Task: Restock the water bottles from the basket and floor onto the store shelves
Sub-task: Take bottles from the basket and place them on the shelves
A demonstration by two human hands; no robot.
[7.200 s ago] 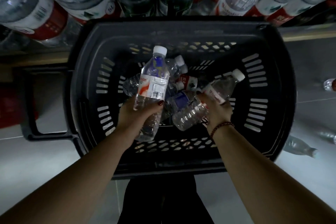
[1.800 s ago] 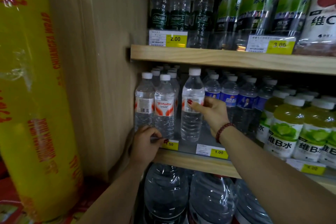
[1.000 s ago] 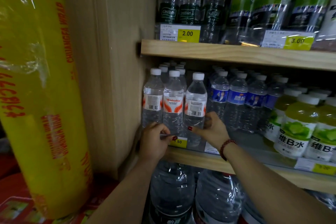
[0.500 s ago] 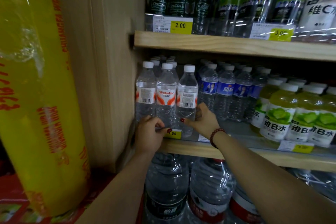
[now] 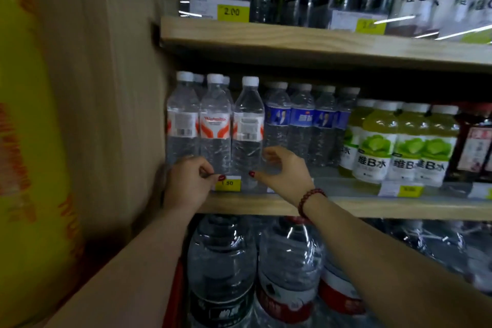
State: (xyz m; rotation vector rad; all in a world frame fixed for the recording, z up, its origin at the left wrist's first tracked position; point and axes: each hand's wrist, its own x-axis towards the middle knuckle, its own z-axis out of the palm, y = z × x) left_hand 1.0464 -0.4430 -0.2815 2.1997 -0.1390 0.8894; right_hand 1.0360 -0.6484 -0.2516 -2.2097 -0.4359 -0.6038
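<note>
While both hands (image 5: 239, 178) hang loose and empty, clear water bottles (image 5: 215, 125) upright on shelf (image 5: 372, 206).

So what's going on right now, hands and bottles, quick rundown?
Left hand loosely curled at the shelf edge, empty. Right hand open, just off the third red-label bottle, which stands upright in the front row. Nothing blocking.

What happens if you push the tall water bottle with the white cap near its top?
The water bottle is tall and narrow, so a push near its white cap would probably tip it. It looks full, so likely heavy for its size. Its clear ribbed plastic looks thin, so it may dent slightly when squeezed.
</note>
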